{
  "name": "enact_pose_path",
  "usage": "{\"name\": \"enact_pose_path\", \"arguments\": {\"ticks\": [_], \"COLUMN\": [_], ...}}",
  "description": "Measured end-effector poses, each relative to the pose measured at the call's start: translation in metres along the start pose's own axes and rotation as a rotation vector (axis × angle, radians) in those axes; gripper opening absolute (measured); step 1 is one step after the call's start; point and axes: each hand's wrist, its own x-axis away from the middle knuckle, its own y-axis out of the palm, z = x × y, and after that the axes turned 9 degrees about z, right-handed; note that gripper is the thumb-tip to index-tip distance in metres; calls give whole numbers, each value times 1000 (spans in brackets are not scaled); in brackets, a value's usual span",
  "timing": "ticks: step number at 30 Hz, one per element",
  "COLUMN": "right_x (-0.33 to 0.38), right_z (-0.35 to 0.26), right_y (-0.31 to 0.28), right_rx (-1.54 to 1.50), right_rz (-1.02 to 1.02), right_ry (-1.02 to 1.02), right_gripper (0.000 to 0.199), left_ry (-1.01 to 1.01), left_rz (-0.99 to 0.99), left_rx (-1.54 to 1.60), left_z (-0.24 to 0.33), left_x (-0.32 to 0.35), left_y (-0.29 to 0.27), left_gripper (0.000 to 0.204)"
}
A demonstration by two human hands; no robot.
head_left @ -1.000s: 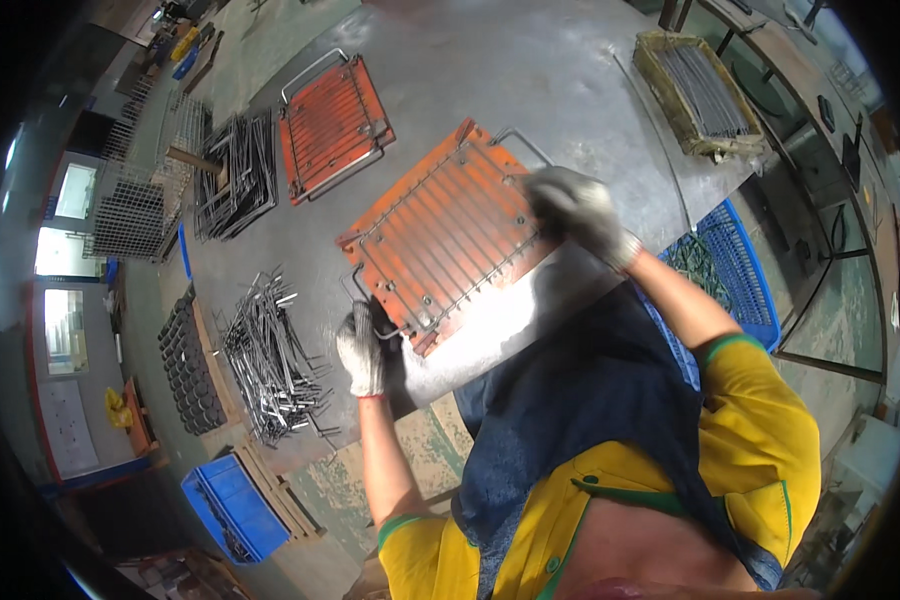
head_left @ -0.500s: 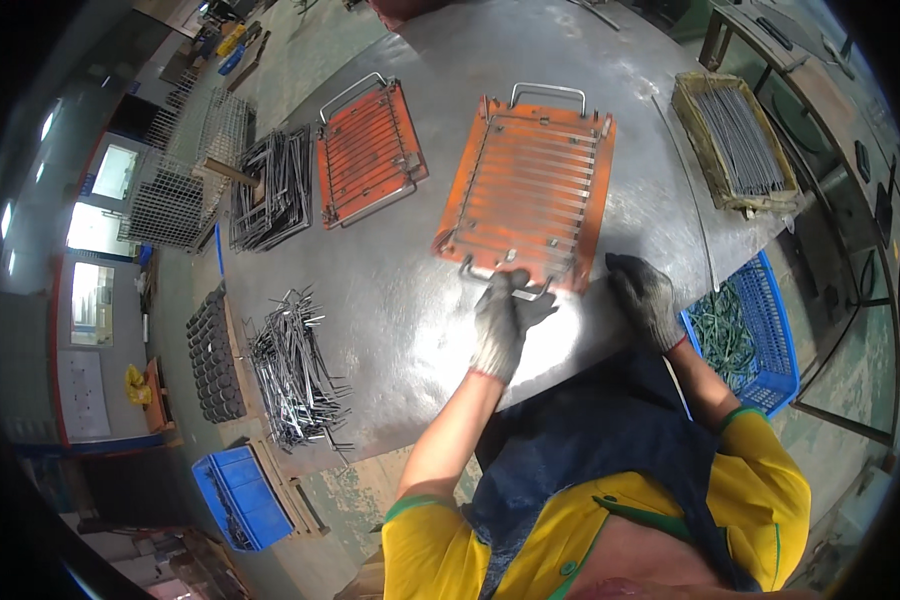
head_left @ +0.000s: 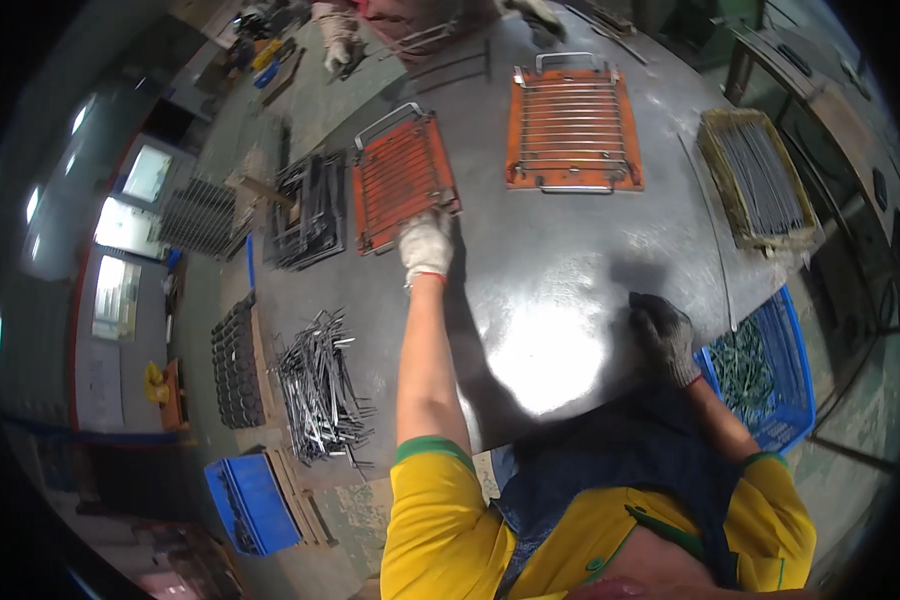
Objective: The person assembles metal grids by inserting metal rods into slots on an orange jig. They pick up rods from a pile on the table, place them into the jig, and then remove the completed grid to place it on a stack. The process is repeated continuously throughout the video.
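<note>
Since the earlier frame, one orange board with wire rods has moved to the table's far side, well beyond both hands. The left hand has shifted to the near edge of a second orange board; its grip cannot be told. The right hand, well apart from both boards, is loosely curled, its palm hidden.

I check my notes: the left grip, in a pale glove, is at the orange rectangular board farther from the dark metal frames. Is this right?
"Farther" is wrong: the head view shows the left grip at the orange rectangular board nearer the dark metal frames.
</note>
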Motion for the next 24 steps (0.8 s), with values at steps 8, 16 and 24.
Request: {"name": "enact_pose_path", "arguments": {"ticks": [8, 16, 24], "right_x": [6, -1, -110], "right_z": [10, 5, 0], "right_y": [6, 10, -97], "right_rx": [11, -194, 517], "right_rz": [-17, -121, 317], "right_ry": [14, 358, -410], "right_gripper": [29, 33, 31], "left_ry": [-68, -6, -214], "left_rz": [126, 210, 218], "left_rx": [-12, 209, 721], "left_z": [39, 46, 21], "left_x": [78, 194, 292], "left_y": [-41, -102, -141], "left_gripper": [42, 22, 23]}}
